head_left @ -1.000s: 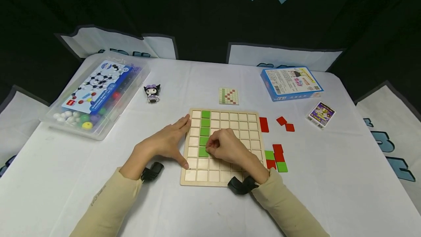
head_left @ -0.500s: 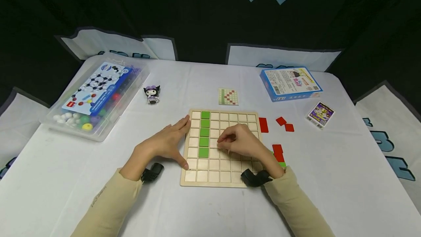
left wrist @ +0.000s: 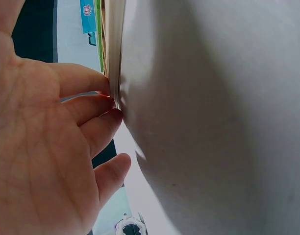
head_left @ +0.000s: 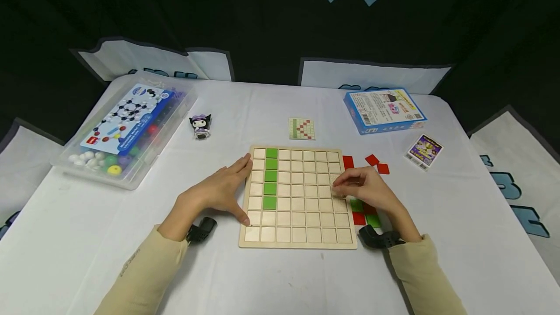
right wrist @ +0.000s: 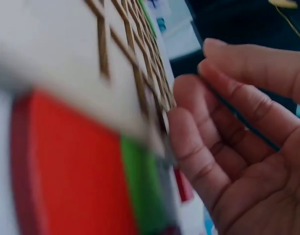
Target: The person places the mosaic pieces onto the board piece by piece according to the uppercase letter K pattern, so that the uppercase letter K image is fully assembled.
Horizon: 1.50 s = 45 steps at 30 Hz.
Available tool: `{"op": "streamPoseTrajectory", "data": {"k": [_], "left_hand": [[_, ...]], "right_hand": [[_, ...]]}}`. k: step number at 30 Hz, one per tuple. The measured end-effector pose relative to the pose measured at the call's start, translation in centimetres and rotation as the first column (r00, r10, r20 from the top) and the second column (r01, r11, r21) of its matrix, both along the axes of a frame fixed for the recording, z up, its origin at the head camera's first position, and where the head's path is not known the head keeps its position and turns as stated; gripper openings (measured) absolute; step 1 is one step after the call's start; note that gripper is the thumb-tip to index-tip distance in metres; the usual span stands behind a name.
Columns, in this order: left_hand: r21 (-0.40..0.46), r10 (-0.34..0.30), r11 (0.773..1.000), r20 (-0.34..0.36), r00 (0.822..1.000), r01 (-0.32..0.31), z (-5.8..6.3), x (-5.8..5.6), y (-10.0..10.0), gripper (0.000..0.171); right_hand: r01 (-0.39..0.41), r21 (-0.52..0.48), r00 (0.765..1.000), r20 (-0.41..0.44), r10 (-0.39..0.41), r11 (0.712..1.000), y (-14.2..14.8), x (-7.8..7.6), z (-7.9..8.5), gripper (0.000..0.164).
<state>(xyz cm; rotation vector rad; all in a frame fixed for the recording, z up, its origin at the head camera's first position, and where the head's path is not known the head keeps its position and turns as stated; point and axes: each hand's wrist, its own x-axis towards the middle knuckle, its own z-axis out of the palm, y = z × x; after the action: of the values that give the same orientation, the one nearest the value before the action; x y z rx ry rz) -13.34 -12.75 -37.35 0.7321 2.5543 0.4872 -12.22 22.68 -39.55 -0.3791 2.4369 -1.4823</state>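
A wooden grid board lies in the middle of the white table. Several green square tiles fill part of its second column from the left. Along the board's left edge rests my left hand, thumb and fingers spread; its fingertips meet the rim in the left wrist view. My right hand hovers over the right edge with loosely bent fingers, and nothing shows between them in the right wrist view. Beneath and beside it lie a red tile and a green tile, others partly hidden by the hand.
Behind the board lies a small pattern card. A clear case of colored balls and a figurine stand at the left. To the right are a blue box, a small purple pack and loose red tiles.
My right hand has left the lowest green tile and moved right across the board to its right edge. My left hand has stayed at the left edge.
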Motion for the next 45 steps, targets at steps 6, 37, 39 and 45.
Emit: {"op": "streamPoseTrajectory", "data": {"k": [6, 37, 39, 45], "left_hand": [[0.004, 0.004, 1.0, 0.005, 1.0, -0.004, 0.1, 0.1, -0.1, 0.134], [-0.009, 0.002, 1.0, 0.002, 1.0, -0.002, 0.1, 0.0, -0.1, 0.135], [-0.01, 0.001, 1.0, 0.0, 1.0, -0.001, 0.2, 0.0, -0.1, 0.135], [-0.003, 0.004, 1.0, 0.001, 1.0, -0.004, 0.2, 0.0, 0.0, 0.135]], "right_hand": [[0.038, -0.049, 0.999, -0.004, -0.038, 0.998, 2.8, 0.2, -0.8, 0.014], [0.119, 0.26, 0.976, -0.207, -0.065, 0.958, 4.7, 0.4, -0.8, 0.008], [0.12, 0.25, 0.977, -0.199, -0.07, 0.961, 4.7, 0.3, -0.8, 0.01], [0.092, 0.278, 0.988, -0.147, -0.052, 0.956, 4.7, 0.4, -0.6, 0.016]]}}
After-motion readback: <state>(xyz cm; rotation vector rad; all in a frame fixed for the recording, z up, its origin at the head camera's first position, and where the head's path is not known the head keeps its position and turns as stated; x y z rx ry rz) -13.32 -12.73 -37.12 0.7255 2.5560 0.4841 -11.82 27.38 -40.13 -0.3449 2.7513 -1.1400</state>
